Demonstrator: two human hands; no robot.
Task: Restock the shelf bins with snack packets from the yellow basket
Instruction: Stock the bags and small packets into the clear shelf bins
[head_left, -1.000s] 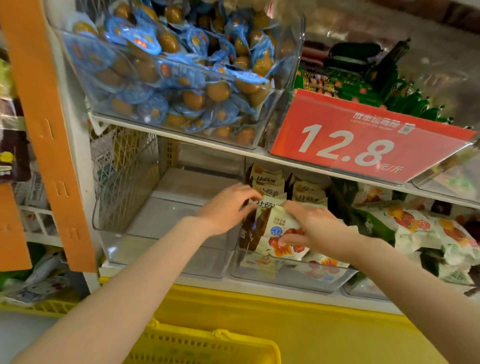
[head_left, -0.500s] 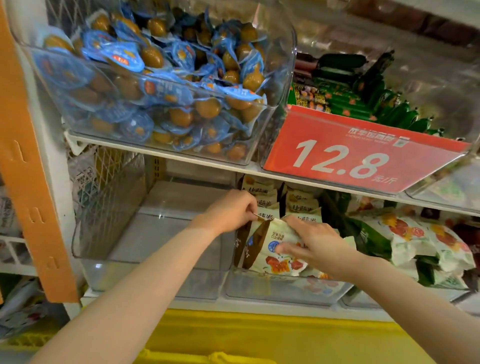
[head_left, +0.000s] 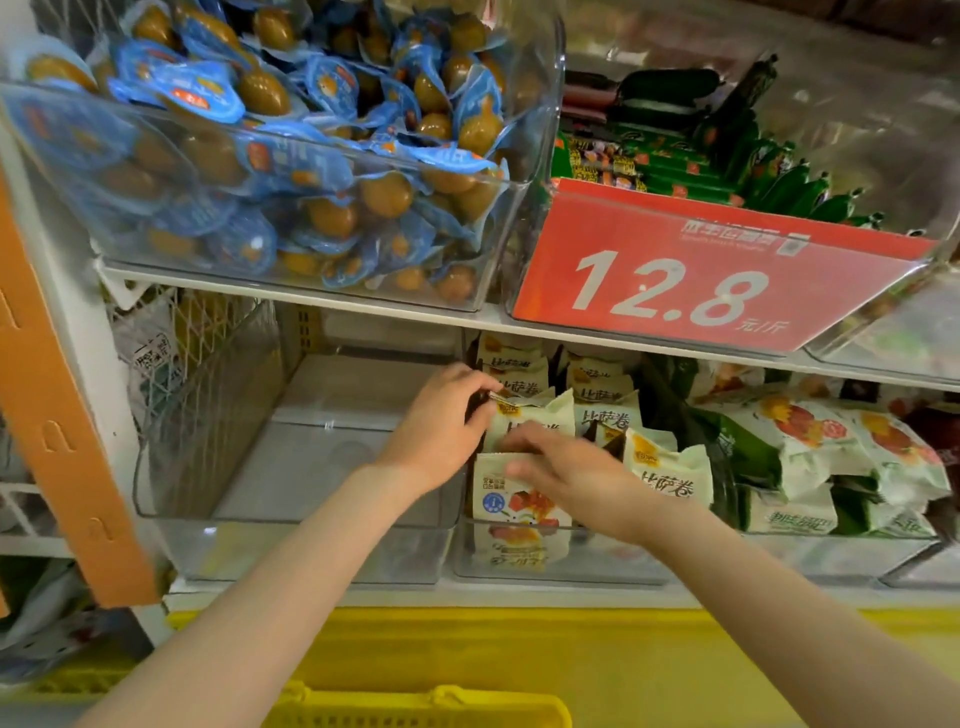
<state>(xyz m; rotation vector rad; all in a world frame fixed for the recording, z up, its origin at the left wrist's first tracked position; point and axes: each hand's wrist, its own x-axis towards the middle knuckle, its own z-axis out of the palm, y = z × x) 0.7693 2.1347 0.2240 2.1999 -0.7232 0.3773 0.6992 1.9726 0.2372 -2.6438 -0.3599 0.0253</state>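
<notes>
Now: a cream standing packet (head_left: 540, 415) is being set up straight in the middle bin (head_left: 571, 569) on the low shelf.
Left hand (head_left: 441, 423): it reaches in from the left side. Its thumb and fingers pinch the top edge of the standing packet.
Right hand (head_left: 576, 480): it comes in from the right, palm down, with its fingers laid over the front packet (head_left: 519, 512). The thumb is hidden, so I cannot tell if it holds that packet or only presses on it.
Snack packets: more cream packets (head_left: 602, 384) stand in rows at the back of the same bin.
Yellow basket (head_left: 431, 706): only its rim shows, low down and under the shelf. What is inside cannot be seen.
How to do it well: I think the left hand should keep the packet straight while the right hand pushes the front one snug against it. Then let go gently.
Watch out: these packets look light and floppy, so a quick pull away could tip the row over.
Next bin: the see-through bin (head_left: 291, 545) just to the left may want filling too.
</notes>
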